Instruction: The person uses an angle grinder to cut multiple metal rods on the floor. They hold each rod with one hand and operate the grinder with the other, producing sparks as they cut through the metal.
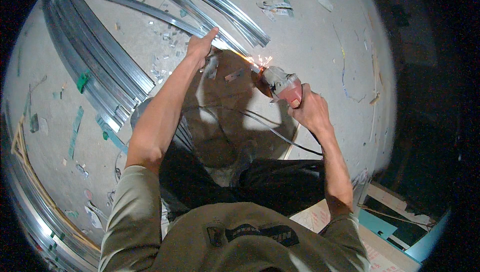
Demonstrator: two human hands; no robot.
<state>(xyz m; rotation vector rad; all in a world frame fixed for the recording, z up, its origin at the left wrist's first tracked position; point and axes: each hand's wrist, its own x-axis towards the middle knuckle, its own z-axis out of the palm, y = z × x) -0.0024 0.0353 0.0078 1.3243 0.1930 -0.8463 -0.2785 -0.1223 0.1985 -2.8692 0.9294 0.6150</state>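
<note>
My right hand (312, 109) is wrapped round the red rear body of an angle grinder (285, 84), whose head is grey and dusty. Sparks fly where its disc meets the end of a metal channel (232, 44), with an orange streak running back along the metal. Farther left, my left hand (201, 49) grips that channel, thumb stretched along it; its fingertips are partly hidden underneath. From the grinder's side a dark cord (285, 139) loops across the floor, beneath my arms.
A bundle of long metal channels (92, 57) lies at the left, with more metal profiles (227, 9) at the far middle. Small metal offcuts (162, 47) litter the concrete floor (320, 37). Wooden strips (42, 187) lie near left; boards (390, 227) lie near right.
</note>
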